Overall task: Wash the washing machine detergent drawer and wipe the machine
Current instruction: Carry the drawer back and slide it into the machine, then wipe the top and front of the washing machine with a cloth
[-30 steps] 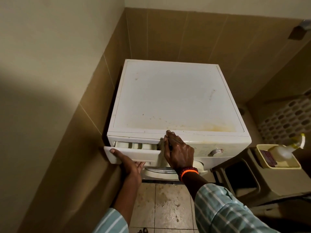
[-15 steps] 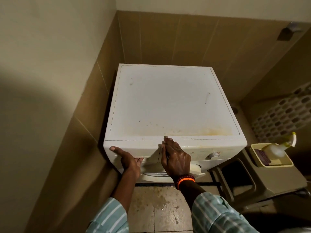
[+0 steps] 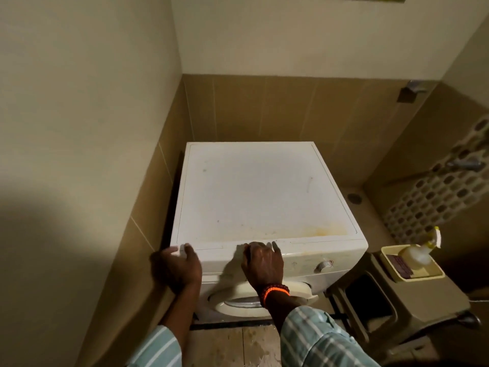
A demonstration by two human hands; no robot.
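A white front-loading washing machine (image 3: 259, 202) stands in a tiled corner, its top stained yellow near the front edge. The detergent drawer (image 3: 219, 258) sits flush in the front panel at the upper left. My left hand (image 3: 180, 266), blurred, is at the machine's front left corner with relaxed fingers by the drawer's left end. Over the panel at the drawer's right end lies my right hand (image 3: 262, 263), fingertips reaching the top edge. Neither hand holds anything.
The round door (image 3: 299, 290) and a dial (image 3: 324, 264) are on the front. To the right, a brown stool (image 3: 412, 300) carries a yellow tray (image 3: 434, 275) with a spray bottle (image 3: 418, 254). A perforated laundry basket (image 3: 449, 197) stands behind. Walls close in at left and back.
The drawer, pulled out a second ago, has been pushed in flush. My left hand moved from under its front up to the corner. The view pulled back and up.
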